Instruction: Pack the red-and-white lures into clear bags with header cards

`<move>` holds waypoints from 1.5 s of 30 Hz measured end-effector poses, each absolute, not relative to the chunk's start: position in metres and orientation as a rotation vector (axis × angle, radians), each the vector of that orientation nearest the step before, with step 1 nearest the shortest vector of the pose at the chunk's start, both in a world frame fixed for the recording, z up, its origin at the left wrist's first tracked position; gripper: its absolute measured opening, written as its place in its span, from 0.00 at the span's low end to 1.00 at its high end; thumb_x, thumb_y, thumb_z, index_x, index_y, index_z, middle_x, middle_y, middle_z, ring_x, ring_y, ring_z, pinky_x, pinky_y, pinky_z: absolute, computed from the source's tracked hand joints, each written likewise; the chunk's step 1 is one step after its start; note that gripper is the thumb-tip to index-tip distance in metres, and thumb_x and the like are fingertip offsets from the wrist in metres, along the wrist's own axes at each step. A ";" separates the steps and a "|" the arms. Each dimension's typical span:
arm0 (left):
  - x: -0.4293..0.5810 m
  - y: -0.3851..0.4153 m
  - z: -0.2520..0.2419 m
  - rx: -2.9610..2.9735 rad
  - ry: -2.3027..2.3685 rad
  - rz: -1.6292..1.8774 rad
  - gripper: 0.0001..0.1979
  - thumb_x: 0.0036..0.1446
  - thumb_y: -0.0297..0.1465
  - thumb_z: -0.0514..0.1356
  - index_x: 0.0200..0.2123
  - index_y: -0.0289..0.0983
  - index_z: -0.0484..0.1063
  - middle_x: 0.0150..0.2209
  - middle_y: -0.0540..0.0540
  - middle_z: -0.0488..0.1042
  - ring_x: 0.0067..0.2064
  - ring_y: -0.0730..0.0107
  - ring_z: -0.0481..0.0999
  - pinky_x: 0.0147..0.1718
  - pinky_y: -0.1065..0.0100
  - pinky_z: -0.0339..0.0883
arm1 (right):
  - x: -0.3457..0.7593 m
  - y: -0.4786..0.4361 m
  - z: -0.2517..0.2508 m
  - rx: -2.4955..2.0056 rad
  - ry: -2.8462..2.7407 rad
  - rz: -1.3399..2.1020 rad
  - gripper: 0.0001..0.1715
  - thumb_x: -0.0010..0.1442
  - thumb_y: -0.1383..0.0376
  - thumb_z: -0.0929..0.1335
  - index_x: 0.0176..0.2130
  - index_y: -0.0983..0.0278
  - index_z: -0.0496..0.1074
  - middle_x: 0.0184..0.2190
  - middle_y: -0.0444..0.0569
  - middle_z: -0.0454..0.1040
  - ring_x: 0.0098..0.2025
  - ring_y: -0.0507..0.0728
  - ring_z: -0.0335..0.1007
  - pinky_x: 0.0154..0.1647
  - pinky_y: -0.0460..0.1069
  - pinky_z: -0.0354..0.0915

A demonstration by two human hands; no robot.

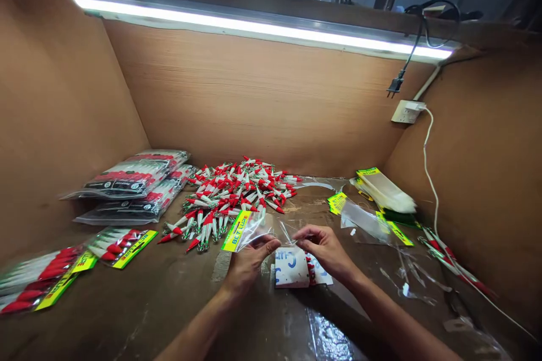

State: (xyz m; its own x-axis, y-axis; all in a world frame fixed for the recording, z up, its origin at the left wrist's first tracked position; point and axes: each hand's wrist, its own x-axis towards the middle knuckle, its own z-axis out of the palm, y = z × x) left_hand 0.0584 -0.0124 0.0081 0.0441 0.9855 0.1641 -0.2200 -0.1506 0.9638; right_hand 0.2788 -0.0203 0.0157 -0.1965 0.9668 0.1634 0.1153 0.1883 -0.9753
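A clear plastic bag point(265, 225) with a yellow-green header printed "BCT LURE" is held up above the worktop. My left hand point(249, 262) grips it between thumb and fingers, the header pointing left. At the bag's right end, my right hand point(324, 248) pinches its clear edge with thumb and forefinger. No lure shows inside this bag. Just below my hands lies a white piece point(292, 271) with blue writing, with some small red parts beside it. Behind the bag is a heap of red-and-white squid lures point(243, 186) with green hook ends.
Filled lure packs point(121, 245) lie at left, before stacked larger bags point(135, 180). Header bags point(385, 192) are piled at right, near loose lures point(457, 265) and plastic scraps. A white cord point(431, 175) runs down from the outlet point(407, 111). A plug point(395, 86) dangles above.
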 end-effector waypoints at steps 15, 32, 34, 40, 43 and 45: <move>0.050 -0.001 0.011 0.960 0.951 1.410 0.23 0.47 0.49 0.72 0.31 0.35 0.72 0.29 0.49 0.78 0.24 0.74 0.76 0.23 0.76 0.68 | 0.278 -0.059 0.002 -1.204 -2.476 0.609 0.53 0.53 0.66 0.72 0.71 0.57 0.51 0.68 0.54 0.60 0.68 0.66 0.54 0.71 0.64 0.45; 0.057 -0.031 0.001 0.868 1.032 1.303 0.22 0.48 0.47 0.73 0.31 0.35 0.74 0.30 0.45 0.81 0.28 0.69 0.80 0.26 0.74 0.71 | 0.288 -0.087 0.010 -1.330 -2.115 0.347 0.29 0.64 0.55 0.69 0.62 0.59 0.67 0.60 0.56 0.69 0.62 0.68 0.61 0.63 0.64 0.59; 0.047 -0.037 -0.005 0.792 1.059 1.239 0.21 0.47 0.45 0.73 0.32 0.35 0.74 0.32 0.44 0.82 0.28 0.67 0.82 0.24 0.74 0.71 | 0.289 -0.094 0.003 -1.338 -2.307 0.339 0.43 0.62 0.54 0.71 0.70 0.57 0.55 0.69 0.54 0.59 0.69 0.69 0.50 0.69 0.66 0.50; 0.037 -0.057 -0.017 0.597 1.042 1.204 0.19 0.47 0.39 0.75 0.35 0.36 0.74 0.35 0.45 0.82 0.34 0.68 0.82 0.28 0.75 0.75 | 0.294 -0.102 -0.002 -1.312 -2.269 0.495 0.22 0.63 0.54 0.70 0.55 0.55 0.73 0.57 0.52 0.71 0.64 0.67 0.58 0.68 0.65 0.49; 0.049 -0.061 -0.017 0.608 0.985 1.293 0.21 0.44 0.42 0.76 0.34 0.36 0.74 0.34 0.47 0.82 0.35 0.69 0.82 0.31 0.74 0.75 | 0.294 -0.096 -0.004 -1.309 -1.917 0.680 0.18 0.67 0.54 0.67 0.51 0.58 0.75 0.52 0.53 0.74 0.54 0.63 0.68 0.57 0.59 0.63; 0.060 -0.062 -0.018 0.667 0.935 1.337 0.20 0.45 0.43 0.75 0.33 0.35 0.74 0.33 0.47 0.82 0.34 0.68 0.82 0.35 0.71 0.76 | 0.291 -0.088 -0.005 -1.290 -1.678 0.912 0.23 0.65 0.52 0.68 0.55 0.59 0.73 0.49 0.53 0.76 0.43 0.59 0.72 0.44 0.54 0.68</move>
